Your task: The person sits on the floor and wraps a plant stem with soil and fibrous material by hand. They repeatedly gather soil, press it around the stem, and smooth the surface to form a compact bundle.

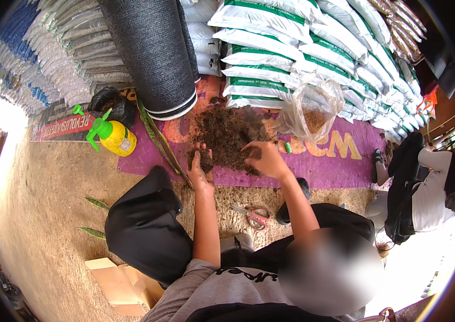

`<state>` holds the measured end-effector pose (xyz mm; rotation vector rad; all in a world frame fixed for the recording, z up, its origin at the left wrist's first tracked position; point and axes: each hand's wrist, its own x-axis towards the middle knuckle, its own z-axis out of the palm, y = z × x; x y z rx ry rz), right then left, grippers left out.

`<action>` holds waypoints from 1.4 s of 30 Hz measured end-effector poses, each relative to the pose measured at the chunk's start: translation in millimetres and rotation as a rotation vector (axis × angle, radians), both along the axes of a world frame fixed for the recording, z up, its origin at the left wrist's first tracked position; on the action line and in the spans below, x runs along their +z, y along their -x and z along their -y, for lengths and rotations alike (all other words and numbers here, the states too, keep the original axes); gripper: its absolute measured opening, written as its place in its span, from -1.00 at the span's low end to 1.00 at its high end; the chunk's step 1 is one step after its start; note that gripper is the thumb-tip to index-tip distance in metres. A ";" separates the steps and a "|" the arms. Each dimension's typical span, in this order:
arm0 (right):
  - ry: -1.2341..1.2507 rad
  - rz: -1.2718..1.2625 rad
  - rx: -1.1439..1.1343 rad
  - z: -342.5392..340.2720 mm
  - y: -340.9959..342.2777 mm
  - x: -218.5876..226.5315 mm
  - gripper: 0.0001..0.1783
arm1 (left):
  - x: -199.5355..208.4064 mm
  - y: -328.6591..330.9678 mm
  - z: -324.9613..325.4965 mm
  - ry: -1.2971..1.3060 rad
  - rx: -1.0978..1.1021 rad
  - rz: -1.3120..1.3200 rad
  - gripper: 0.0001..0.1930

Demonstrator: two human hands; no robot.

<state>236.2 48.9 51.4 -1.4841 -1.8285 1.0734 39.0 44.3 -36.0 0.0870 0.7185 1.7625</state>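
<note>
A heap of dark, fibrous soil (227, 131) lies spread on the purple banner in front of me. At its near left edge my left hand (200, 169) is turned palm up, fingers curled around a dark clump of soil (204, 160). My right hand (265, 159) reaches over the right side of the heap, its fingers bent and apart, the tips touching the soil. Left of my left hand lie long green plant leaves (157, 137). Beside my right hand is a small green object (288, 147), too small to name.
Red-handled scissors (258, 218) lie between my legs. A yellow-green spray bottle (116, 138), black pot (112, 102) and dark fabric roll (149, 53) stand left; a clear bag (313, 110) stands right. White sacks (262, 53) rise behind. Cardboard (115, 284) lies lower left. Another person (426, 188) is at right.
</note>
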 end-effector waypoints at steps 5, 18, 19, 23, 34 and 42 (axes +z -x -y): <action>-0.178 0.117 -0.245 -29.3 -40.8 2.6 -0.78 | -3.0 12.8 -0.9 0.020 0.044 0.000 -0.65; -0.599 0.211 0.386 -22.9 29.1 27.0 -0.46 | 30.2 -15.4 7.6 -0.067 -0.220 -0.093 -0.59; -0.568 0.256 0.391 -21.2 33.4 26.4 -0.51 | 31.2 -15.4 8.1 -0.050 -0.252 -0.113 -0.60; -0.628 0.254 0.386 -16.9 41.2 18.6 -0.73 | 31.2 -17.6 9.9 -0.096 -0.223 -0.120 -0.63; -0.879 0.593 0.269 -19.9 31.1 11.9 -0.80 | 27.5 -28.1 8.5 -0.046 -0.069 -0.154 -0.70; -0.788 0.389 -0.224 -52.3 -29.1 22.0 -0.74 | 11.7 -2.7 1.2 -0.013 0.014 0.058 -0.66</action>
